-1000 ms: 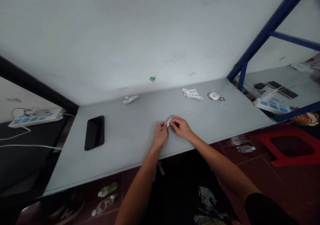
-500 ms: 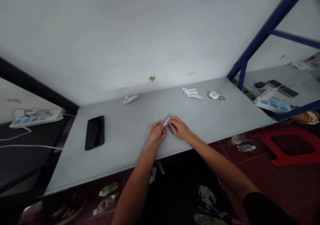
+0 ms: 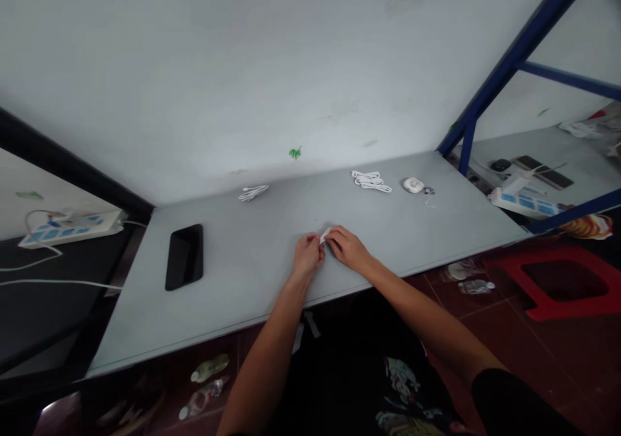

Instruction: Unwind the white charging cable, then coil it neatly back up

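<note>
Both my hands meet near the front middle of the grey table [image 3: 252, 268], closed around a white cable [image 3: 325, 235]. My left hand [image 3: 307, 253] grips its lower end, and my right hand [image 3: 343, 246] pinches the upper end. Only a short folded stretch shows between the fingers; the rest is hidden. Toward the wall lie a bundled white cable [image 3: 253, 193] on the left and a larger looped bundle of white cable [image 3: 370, 182] on the right.
A black phone [image 3: 185, 257] lies at the table's left. A white earphone case [image 3: 413, 185] with a small charm is at the back right. A blue metal frame [image 3: 485, 93] rises at the right end. A red stool [image 3: 572, 303] and plastic bottles [image 3: 476, 286] are on the floor.
My left hand has shifted slightly up and right, closer to my right hand. Less of the cable shows between them.
</note>
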Demonstrator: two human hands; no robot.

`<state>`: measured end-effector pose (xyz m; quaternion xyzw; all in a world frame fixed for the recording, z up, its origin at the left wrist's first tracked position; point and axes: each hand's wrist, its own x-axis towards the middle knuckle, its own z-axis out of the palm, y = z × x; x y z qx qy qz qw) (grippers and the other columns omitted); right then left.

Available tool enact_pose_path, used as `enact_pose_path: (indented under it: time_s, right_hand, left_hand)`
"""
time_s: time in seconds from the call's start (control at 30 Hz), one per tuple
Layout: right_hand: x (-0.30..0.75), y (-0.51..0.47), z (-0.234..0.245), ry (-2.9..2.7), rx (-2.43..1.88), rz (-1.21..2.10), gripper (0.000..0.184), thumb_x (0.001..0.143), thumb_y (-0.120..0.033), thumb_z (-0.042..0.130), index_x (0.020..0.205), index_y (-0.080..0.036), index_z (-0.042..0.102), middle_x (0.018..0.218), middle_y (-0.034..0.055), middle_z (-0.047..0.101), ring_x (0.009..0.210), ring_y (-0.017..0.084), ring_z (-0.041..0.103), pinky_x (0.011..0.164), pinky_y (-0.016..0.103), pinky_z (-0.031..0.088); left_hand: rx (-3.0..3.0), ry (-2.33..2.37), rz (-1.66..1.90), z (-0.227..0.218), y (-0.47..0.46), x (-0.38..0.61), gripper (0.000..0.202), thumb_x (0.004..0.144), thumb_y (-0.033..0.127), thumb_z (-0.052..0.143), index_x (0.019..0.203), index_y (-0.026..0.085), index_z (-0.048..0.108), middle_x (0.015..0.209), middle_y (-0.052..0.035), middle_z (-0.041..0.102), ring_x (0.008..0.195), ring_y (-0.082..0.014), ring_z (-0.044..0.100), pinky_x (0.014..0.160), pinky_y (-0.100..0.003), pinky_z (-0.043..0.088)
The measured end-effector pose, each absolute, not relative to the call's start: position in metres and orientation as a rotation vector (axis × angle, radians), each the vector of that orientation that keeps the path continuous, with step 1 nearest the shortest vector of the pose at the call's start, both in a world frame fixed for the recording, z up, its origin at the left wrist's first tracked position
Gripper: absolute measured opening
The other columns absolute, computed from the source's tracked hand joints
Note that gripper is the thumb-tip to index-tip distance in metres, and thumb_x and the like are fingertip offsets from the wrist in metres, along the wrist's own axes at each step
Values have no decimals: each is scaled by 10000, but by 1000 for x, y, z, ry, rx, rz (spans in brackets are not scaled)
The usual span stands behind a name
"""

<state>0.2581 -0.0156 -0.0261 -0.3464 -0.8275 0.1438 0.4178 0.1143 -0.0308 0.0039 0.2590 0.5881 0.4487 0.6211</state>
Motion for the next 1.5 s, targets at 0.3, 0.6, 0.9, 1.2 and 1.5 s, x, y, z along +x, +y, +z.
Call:
enact_pose_path:
  time_s: [0.3, 0.6, 0.9, 1.2, 1.5]
  right_hand:
    - [258, -18, -27, -2146, -829, 350, 227, 929, -107, 497, 1088, -206, 625, 1053, 110, 626, 987, 222, 623, 866, 388, 571]
    - [261, -12, -32, -2317, -784, 133, 176, 964, -160, 493, 1064, -176, 636, 1013, 110, 632, 949, 221, 616, 804, 362, 578]
    - [261, -9, -35, -2281, -735, 174, 185, 970, -158, 480, 922, -207, 651, 925, 81, 638, 866, 212, 611, 781, 363, 564]
    - [262, -8, -36, -2118, -702, 234, 189, 959, -164, 494, 971, -211, 676, 938, 97, 670, 896, 222, 645, 807, 403, 585]
    - [261, -11, -25, -1896, -844, 220, 189, 949, -189, 515, 970, -222, 700, 963, 100, 685, 901, 225, 626, 820, 408, 569]
  left_hand:
    - [642, 1283, 970, 6, -31, 106, 195, 839, 253, 597, 681, 165, 524, 532, 53, 475, 381, -34, 394, 347, -167, 189]
    - [605, 1268, 878, 13, -26, 95, 156, 815, 207, 583, 679, 150, 532, 517, 53, 459, 349, -25, 348, 322, -157, 149]
    - [627, 1257, 939, 9, -35, 105, 242, 865, 333, 608, 722, 178, 488, 560, 65, 470, 364, -27, 378, 331, -153, 193]
    - [844, 1323, 828, 8, -34, 103, 344, 901, 413, 597, 665, 182, 500, 491, 70, 425, 326, -53, 383, 323, -186, 183]
    - [677, 1086, 1188, -2, -30, 128, 230, 827, 382, 644, 795, 166, 570, 680, 17, 554, 587, -104, 550, 535, -227, 449]
